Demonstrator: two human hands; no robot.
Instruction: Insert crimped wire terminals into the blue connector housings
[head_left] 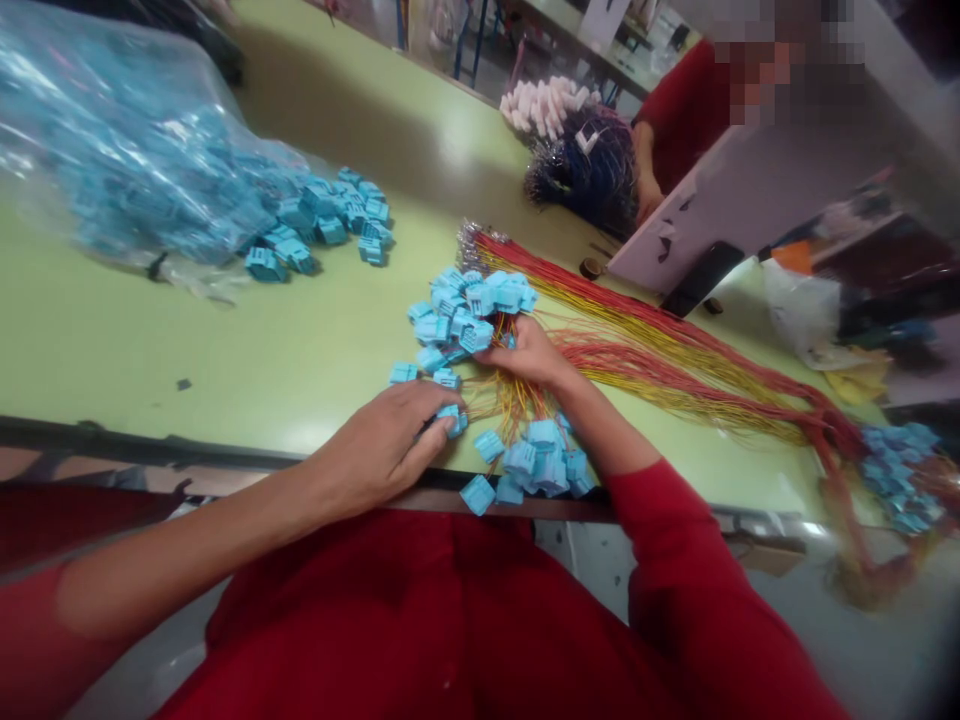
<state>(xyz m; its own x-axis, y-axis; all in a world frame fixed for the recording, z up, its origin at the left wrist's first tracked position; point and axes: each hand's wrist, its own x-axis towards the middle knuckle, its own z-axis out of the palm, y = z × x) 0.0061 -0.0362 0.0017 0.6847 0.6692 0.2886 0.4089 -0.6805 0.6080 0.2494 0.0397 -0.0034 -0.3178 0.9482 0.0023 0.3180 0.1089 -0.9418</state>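
Observation:
Blue connectors (474, 330) on red and yellow wires are bunched near the front edge of the green table (225, 360). My right hand (529, 352) is closed around the wires just behind the upper connectors. My left hand (397, 430) pinches one blue connector (452, 420) between thumb and fingers, to the left of the bunch. Several more wired connectors (546, 458) hang over the table edge below my right wrist. The long wires (645, 375) run off to the right.
A clear bag (150, 150) spills loose blue connectors at the upper left. Another red and yellow wire bundle (600, 295) lies behind my right hand. Across the table, a person's hand (646, 185) is beside dark wires with white connectors (547, 105). More blue connectors (900, 470) hang at far right.

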